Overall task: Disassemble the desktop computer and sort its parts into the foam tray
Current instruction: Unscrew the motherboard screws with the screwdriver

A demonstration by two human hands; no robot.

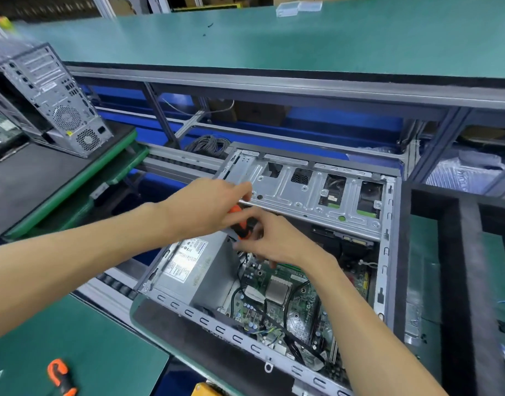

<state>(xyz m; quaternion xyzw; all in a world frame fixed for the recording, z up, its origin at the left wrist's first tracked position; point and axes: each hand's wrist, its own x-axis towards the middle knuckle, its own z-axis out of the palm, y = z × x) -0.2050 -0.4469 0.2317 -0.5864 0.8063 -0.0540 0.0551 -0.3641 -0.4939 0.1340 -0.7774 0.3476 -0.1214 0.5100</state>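
An open desktop computer case point(387, 241) lies on its side in front of me, showing the green motherboard point(297, 307), the grey power supply point(199, 270) and the metal drive cage point(308, 190). My left hand point(205, 207) grips the orange and black handle of a screwdriver point(244, 224) over the gap between power supply and drive cage. My right hand point(277, 238) meets it from the right, its fingers curled at the lower part of the screwdriver. The tool's tip is hidden behind my hands. A dark foam tray point(468, 252) stands to the right of the case.
A second orange-handled tool point(61, 377) lies on the green mat at the lower left. Another computer tower point(54, 101) stands upright on a black tray at the left. A long green bench point(274, 44) runs across the back, with a roller conveyor point(171, 162) beneath it.
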